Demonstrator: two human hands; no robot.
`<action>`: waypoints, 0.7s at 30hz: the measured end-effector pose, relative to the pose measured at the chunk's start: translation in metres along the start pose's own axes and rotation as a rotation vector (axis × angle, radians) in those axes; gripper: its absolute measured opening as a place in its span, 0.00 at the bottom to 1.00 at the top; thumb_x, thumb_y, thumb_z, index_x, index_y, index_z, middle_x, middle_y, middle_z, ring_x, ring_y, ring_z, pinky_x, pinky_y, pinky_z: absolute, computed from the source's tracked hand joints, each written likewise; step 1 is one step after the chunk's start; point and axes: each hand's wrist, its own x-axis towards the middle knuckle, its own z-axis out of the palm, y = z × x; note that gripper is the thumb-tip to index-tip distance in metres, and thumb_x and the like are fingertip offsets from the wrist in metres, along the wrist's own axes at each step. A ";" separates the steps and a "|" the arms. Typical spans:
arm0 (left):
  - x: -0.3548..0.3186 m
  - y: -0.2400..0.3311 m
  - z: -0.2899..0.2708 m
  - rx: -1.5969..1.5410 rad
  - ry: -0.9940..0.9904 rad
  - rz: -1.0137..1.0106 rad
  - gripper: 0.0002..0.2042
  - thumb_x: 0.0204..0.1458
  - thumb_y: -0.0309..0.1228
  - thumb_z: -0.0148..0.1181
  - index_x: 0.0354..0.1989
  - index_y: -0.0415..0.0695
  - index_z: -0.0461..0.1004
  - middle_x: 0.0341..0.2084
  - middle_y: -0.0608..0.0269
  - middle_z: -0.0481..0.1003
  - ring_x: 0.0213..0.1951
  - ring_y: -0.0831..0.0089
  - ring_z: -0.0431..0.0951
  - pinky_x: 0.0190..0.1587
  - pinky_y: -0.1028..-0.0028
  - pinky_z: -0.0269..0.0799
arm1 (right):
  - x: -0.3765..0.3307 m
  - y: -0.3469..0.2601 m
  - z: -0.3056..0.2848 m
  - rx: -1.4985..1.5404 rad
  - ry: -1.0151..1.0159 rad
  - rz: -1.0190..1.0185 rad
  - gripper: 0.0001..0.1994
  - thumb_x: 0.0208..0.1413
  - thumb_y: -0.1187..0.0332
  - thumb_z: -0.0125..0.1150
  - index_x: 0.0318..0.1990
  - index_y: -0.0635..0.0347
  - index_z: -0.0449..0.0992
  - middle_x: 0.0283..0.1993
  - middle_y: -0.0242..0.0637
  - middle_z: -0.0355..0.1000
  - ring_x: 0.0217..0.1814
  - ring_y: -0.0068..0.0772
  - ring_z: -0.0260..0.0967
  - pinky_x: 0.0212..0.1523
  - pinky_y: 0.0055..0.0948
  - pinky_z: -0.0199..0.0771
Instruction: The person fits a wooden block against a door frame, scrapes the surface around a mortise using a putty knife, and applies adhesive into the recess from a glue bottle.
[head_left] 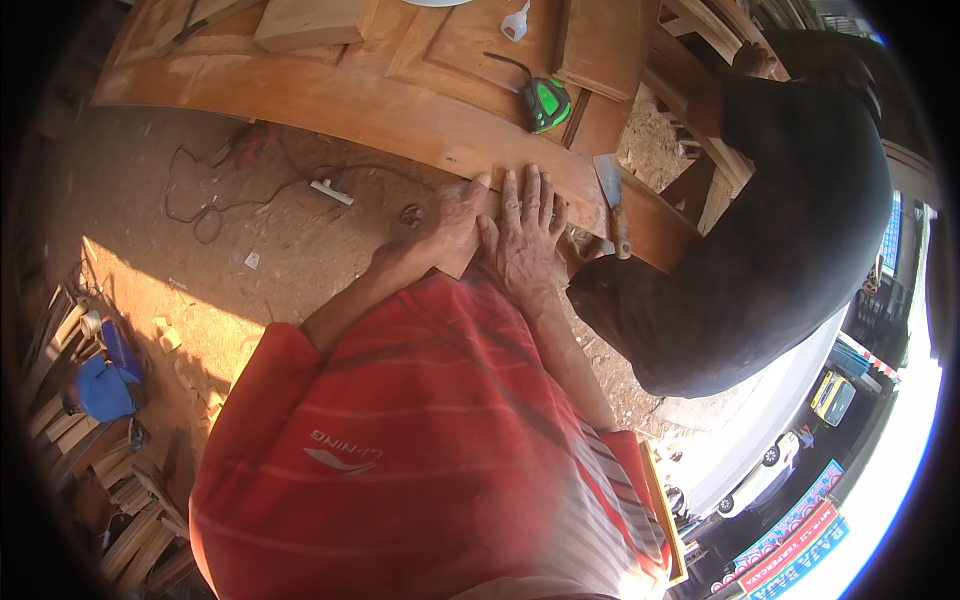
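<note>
A brown earthen floor (330, 245) is spreading in shade, while sunlight (135, 278) is cutting a bright wedge across its left side — timber pieces (128, 545) are lying heaped farther left. At lower right, a white car (763, 484) is standing outdoors near colourful banners (795, 548) — white daylight (915, 480) is glaring beyond.

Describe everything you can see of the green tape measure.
The tape measure has a rounded, bright green and black case that looks plastic. A thin dark strip, perhaps a strap, trails from its far left end. It lies on the brown wooden panel, beyond the right hand; no hand touches it.
</note>
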 end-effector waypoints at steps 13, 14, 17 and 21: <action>0.001 -0.003 0.006 0.020 0.037 -0.019 0.31 0.67 0.57 0.45 0.43 0.38 0.83 0.37 0.36 0.81 0.43 0.37 0.82 0.44 0.50 0.75 | 0.003 -0.001 0.000 0.020 0.051 0.007 0.35 0.66 0.53 0.58 0.78 0.53 0.59 0.81 0.55 0.48 0.84 0.60 0.41 0.77 0.66 0.39; 0.004 -0.009 0.008 0.020 0.054 0.013 0.31 0.68 0.57 0.46 0.42 0.37 0.82 0.37 0.35 0.81 0.42 0.38 0.82 0.43 0.50 0.75 | 0.004 -0.001 0.000 0.032 0.055 0.002 0.35 0.66 0.54 0.57 0.78 0.53 0.59 0.81 0.55 0.49 0.84 0.60 0.42 0.77 0.66 0.39; 0.014 -0.032 0.014 -0.026 0.055 0.055 0.30 0.68 0.55 0.47 0.41 0.36 0.82 0.36 0.35 0.81 0.41 0.40 0.82 0.42 0.51 0.75 | 0.014 -0.004 -0.010 0.055 0.102 -0.033 0.34 0.67 0.54 0.56 0.78 0.52 0.59 0.81 0.55 0.49 0.83 0.62 0.42 0.77 0.66 0.40; 0.014 -0.036 0.019 -0.137 0.100 0.099 0.28 0.69 0.51 0.48 0.40 0.34 0.80 0.34 0.35 0.80 0.38 0.42 0.81 0.40 0.52 0.73 | 0.017 0.001 -0.005 0.004 0.048 -0.069 0.33 0.67 0.53 0.55 0.78 0.49 0.59 0.82 0.53 0.48 0.83 0.63 0.42 0.77 0.67 0.40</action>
